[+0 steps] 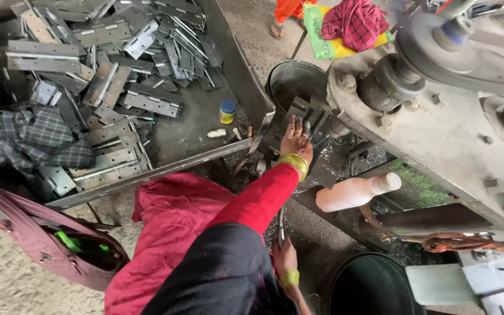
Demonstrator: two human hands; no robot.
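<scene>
Hands at the big machine

The left hand [296,137] lies flat and open on a metal hinge [298,111]. The right hand [284,255] grips a thin metal rod [280,224].

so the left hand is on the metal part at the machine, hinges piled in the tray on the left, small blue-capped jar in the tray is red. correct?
Not quite. The small jar in the tray is yellow, not red, with a blue cap. The rest holds in the head view: the left hand rests on the metal part at the machine, and hinges are piled in the tray on the left.
</scene>
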